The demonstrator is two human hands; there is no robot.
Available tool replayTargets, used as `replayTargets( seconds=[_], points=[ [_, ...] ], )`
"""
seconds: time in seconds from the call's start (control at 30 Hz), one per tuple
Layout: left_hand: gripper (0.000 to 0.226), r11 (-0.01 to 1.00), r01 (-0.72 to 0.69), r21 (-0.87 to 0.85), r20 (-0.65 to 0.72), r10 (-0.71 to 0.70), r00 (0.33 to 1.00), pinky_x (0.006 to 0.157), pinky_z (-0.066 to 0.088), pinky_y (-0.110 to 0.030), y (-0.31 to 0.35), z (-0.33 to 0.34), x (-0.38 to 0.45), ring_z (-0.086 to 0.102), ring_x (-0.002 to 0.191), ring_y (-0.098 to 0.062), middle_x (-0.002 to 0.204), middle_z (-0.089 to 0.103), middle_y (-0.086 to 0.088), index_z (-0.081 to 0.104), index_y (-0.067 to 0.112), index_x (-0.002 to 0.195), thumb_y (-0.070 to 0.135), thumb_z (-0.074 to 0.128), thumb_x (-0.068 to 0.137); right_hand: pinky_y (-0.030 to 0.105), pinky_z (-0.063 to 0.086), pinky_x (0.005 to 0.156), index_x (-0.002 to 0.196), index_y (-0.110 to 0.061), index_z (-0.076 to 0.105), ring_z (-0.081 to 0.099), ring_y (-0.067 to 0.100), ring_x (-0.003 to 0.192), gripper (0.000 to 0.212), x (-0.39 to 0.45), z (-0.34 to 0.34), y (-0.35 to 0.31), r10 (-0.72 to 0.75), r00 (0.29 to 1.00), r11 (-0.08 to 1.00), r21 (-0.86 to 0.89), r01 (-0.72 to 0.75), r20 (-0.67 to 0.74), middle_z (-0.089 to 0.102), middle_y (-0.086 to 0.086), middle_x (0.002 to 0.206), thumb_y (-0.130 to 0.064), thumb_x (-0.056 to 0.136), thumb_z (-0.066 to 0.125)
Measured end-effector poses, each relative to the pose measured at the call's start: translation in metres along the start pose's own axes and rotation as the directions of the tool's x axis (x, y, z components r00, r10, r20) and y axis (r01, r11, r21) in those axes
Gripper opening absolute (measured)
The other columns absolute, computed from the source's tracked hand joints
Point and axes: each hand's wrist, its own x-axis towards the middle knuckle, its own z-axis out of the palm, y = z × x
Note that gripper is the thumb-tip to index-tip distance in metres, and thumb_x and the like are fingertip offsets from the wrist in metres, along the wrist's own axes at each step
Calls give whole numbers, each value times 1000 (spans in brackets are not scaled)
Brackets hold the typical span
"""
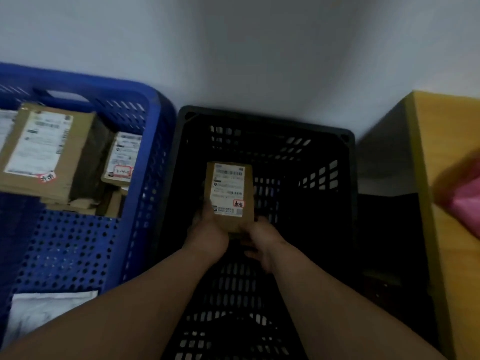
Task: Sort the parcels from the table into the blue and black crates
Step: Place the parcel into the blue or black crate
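Fingers of the left hand (207, 231) curl up around the near left corner of a small cardboard parcel (232, 196), the thumb side pressed against its left edge beside the white shipping label (228, 189). Opposite them, the right hand (262, 242) grips the parcel's near right corner; its fingers fold underneath the box, and how they lie there cannot be told, since the box and motion blur hide them. Both hands hold the parcel label-up, low inside the black crate (267, 120), whose slotted walls rise on all sides of the fingers. Whether the box already touches the crate floor cannot be told. A red-bordered sticker (238, 203) sits on the label just above the fingertips.

Left of the left hand, touching the black crate's side, stands the blue crate (155, 105). Far inside it lies a large cardboard box (49, 152) with its own label, and just beside that, nearer the hands, a smaller labelled box (122, 157) leans on more cardboard below. Toward the near left corner of the blue crate lies a white poly mailer (46, 305).

Right of the right hand, well apart, stands a yellow table (446, 126) with a blurred pink parcel (465, 201) on it.
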Motion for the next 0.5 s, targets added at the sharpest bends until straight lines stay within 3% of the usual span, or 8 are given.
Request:
replayTargets(
  seconds=[0.07,0.13,0.23,0.33,0.5],
  points=[
    [70,999,20,32,-23,-19,1000,112,37,-38,-8,5,10,46,129,-22,151,35,3,14,42,152,52,40,88,37,48,88,136,-28,43,58,22,109,40,22,10,-1,-15,1000,1000,14,14,7,60,0,124,-25,97,50],
    [68,983,13,181,-45,-5,999,111,28,-28,-11,7,17,38,135,-23,157,24,0,4,40,154,38,42,98,40,51,94,132,-27,47,61,24,108,41,41,20,-1,-35,999,999,5,35,9,62,3,124,-25,92,52],
    [66,952,-7,305,-23,15,1000,116,28,-33,-22,9,25,31,141,-24,160,18,-3,7,38,155,29,42,100,44,54,96,125,-23,57,65,29,104,39,63,31,5,-54,999,999,1,54,-4,65,10,122,-13,87,53],
    [75,866,129,483,-2,-146,989,121,4,-31,-13,9,35,-4,149,-26,163,-13,-1,1,21,157,20,46,96,45,55,95,128,-18,61,65,30,104,43,79,36,10,-46,999,998,-52,45,-13,66,10,121,-8,87,51],
    [80,759,88,645,12,-125,992,121,0,-32,-15,6,45,-14,149,-25,163,-16,0,3,15,156,20,51,93,44,56,92,124,-22,65,67,28,102,41,97,41,9,-62,998,997,-42,63,28,68,7,120,-15,86,50]
  ],
)
